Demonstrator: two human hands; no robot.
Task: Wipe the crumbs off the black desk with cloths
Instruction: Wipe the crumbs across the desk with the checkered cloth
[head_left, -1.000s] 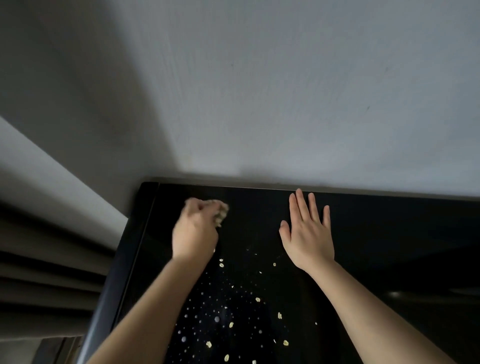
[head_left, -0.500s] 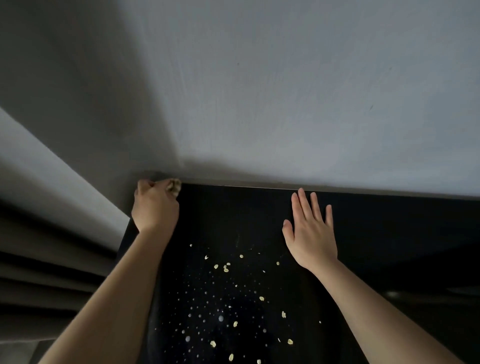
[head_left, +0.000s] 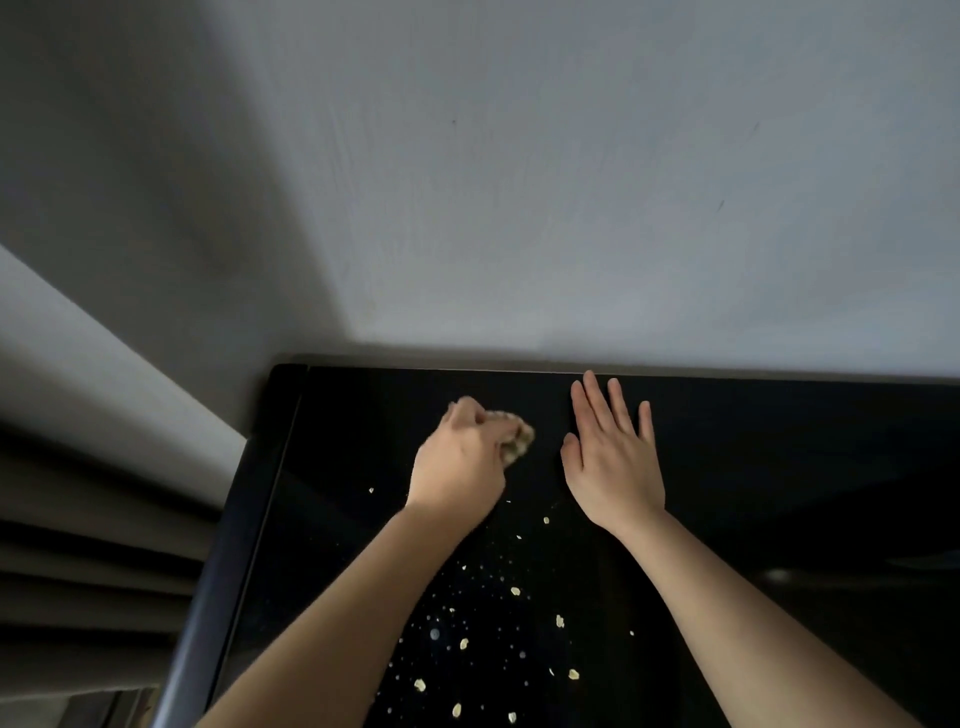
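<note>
The glossy black desk (head_left: 779, 467) fills the lower part of the view, its back edge against the wall. My left hand (head_left: 460, 462) is closed around a small crumpled beige cloth (head_left: 517, 439), pressed on the desk near the back. My right hand (head_left: 613, 457) lies flat on the desk with fingers spread, palm down, just right of the cloth. Pale crumbs (head_left: 558, 621) and several fine specks are scattered on the desk between my forearms, nearer to me. One crumb (head_left: 371, 490) lies left of my left wrist.
A plain grey wall (head_left: 519, 208) rises right behind the desk. The desk's left edge (head_left: 228, 561) drops off beside dark pleated curtains (head_left: 93, 561) at the lower left.
My left hand with the cloth has swept from the desk's back left corner to the right, towards my right hand. My right hand has stayed flat in place.
</note>
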